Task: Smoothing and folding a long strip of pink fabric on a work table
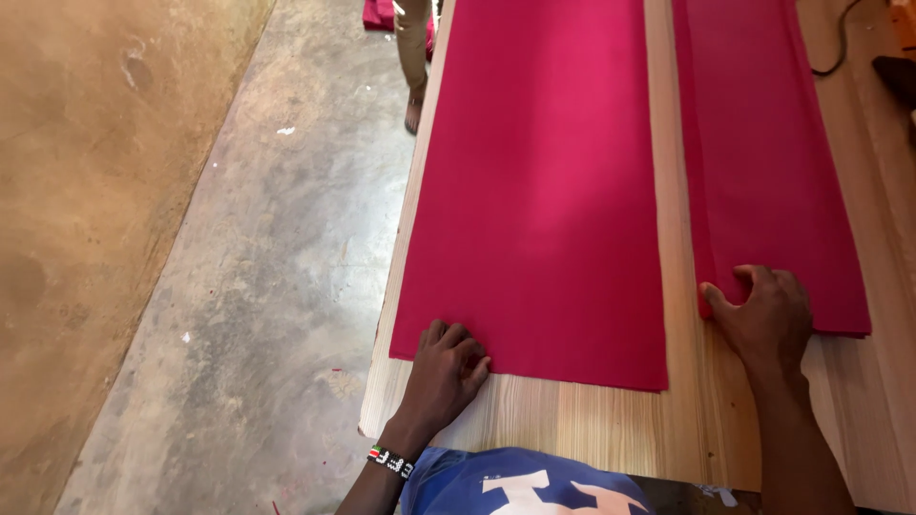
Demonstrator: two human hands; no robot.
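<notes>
Two long strips of red cloth lie flat on a pale wooden table (687, 410). The wider left strip (539, 191) runs away from me down the table's left side. My left hand (447, 374) rests flat on its near left corner, fingers together, wearing a beaded wristband. The right strip (763, 153) looks folded in layers. My right hand (768, 317) presses on its near edge, thumb against the left fold and fingers curled on top of the cloth.
A bare band of wood separates the two strips. A concrete floor (258, 286) lies left of the table beside an earthen wall (86, 191). Another person's leg and foot (413, 67) stand by the far left table edge. A dark cable (840, 52) runs at the far right.
</notes>
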